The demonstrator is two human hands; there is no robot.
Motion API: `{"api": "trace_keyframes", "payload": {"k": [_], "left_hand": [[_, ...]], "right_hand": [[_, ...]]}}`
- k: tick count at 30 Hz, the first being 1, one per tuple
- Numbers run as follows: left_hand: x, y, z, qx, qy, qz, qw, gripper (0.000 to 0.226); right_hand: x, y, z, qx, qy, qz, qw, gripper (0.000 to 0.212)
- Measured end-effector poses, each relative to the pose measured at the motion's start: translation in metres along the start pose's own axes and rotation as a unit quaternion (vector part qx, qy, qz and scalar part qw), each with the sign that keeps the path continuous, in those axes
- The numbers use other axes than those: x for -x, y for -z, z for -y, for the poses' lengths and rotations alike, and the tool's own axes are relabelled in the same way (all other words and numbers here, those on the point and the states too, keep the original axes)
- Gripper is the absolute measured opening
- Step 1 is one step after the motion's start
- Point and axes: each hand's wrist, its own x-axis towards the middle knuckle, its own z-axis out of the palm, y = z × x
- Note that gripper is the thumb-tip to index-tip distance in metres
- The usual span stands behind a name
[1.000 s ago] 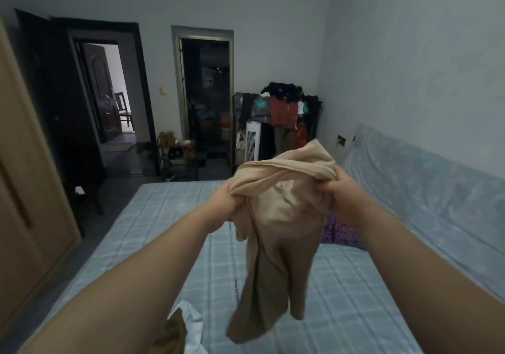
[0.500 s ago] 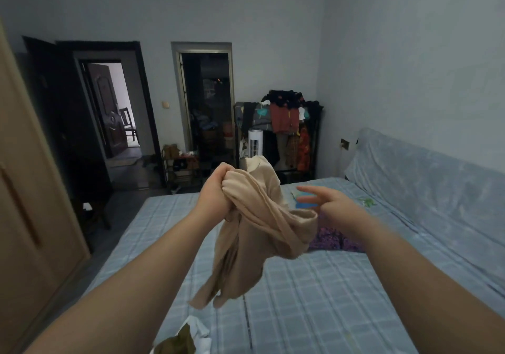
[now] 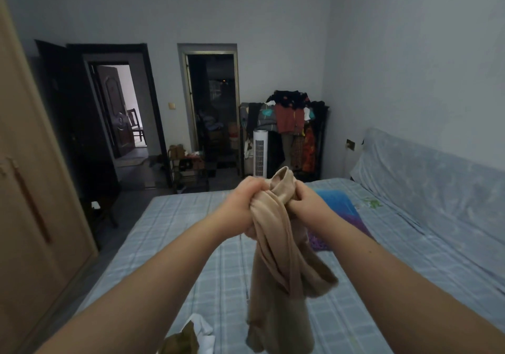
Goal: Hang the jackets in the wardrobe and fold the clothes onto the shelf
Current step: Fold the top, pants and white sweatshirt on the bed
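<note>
We stand at the bed (image 3: 169,233), its blue plaid sheet spreading under and beyond both our arms. To the left of our left hand the wardrobe (image 3: 30,217) rises, its doors shut. To the right of our right hand the covered headboard (image 3: 426,178) runs along the wall. Past both hands, across the room, a rack (image 3: 297,127) is heaped with dark and red clothes, and a white fan (image 3: 260,153) stands just in front of it.

Between our hands we hold the beige garment (image 3: 278,266) up over the bed. It is bunched and twisted at the top and hangs down loose, its lower end clear of the sheet or nearly so; we cannot tell which. Our left hand (image 3: 243,206) is closed in a fist around the bunched cloth. Our right hand (image 3: 306,203) is closed on the same bunch from the other side, and the two hands sit close together.

Just behind our right hand a blue and purple cloth (image 3: 341,206) lies on the bed. Below our left arm, at the near edge, sits a small pile of olive and white clothes (image 3: 191,337).
</note>
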Motion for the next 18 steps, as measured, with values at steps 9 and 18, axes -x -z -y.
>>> {"api": "trace_keyframes", "payload": {"k": [9,18], "left_hand": [[0.005,0.019,-0.007,0.250,0.124,0.139,0.950,0.040],[-0.010,0.013,0.005,0.075,0.173,0.151,0.971,0.035]], "right_hand": [[0.012,0.013,0.006,-0.101,0.043,-0.053,0.993,0.031],[0.018,0.023,0.006,-0.005,0.062,-0.018,0.998,0.036]]}}
